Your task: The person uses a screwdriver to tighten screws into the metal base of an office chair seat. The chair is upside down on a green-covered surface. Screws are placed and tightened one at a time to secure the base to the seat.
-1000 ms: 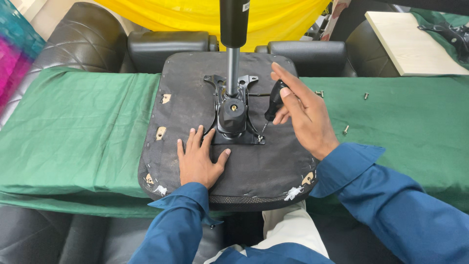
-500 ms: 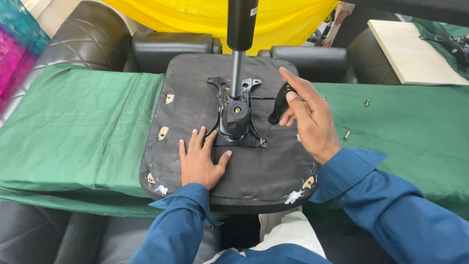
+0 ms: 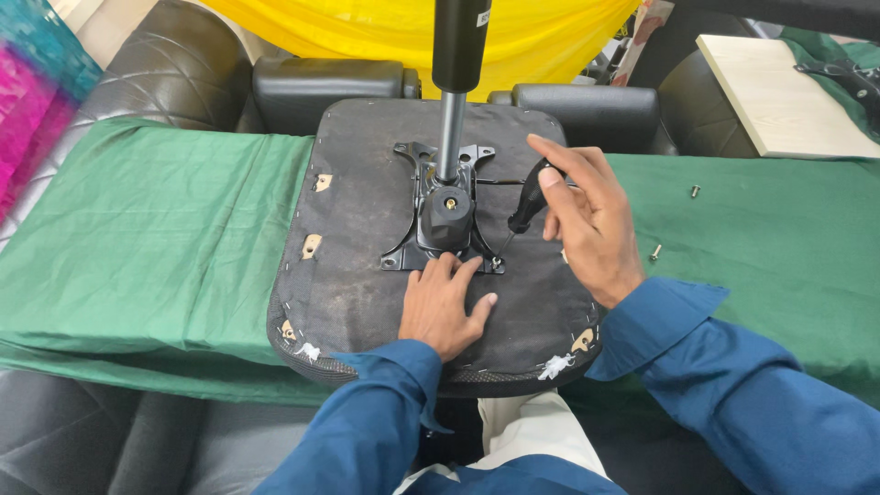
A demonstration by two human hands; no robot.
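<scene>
An upturned black chair seat (image 3: pixel 357 229) lies on a green cloth, underside up. A black metal mechanism plate (image 3: pixel 445 220) with an upright gas cylinder (image 3: pixel 454 82) is mounted at its middle. My left hand (image 3: pixel 445 307) rests flat on the seat, fingertips touching the plate's near edge. My right hand (image 3: pixel 591 220) holds a black-handled screwdriver (image 3: pixel 524 209), its tip pointing down at the plate's near right corner.
The green cloth (image 3: pixel 147 238) covers a bench between black leather chair parts. Two loose screws (image 3: pixel 695 192) (image 3: pixel 655 251) lie on the cloth to the right. A pale wooden board (image 3: pixel 779 96) sits at the far right. Yellow fabric (image 3: pixel 412 27) hangs behind.
My left hand slid forward to the plate's near edge. My right hand tilted the screwdriver so its tip now meets the plate's near right corner.
</scene>
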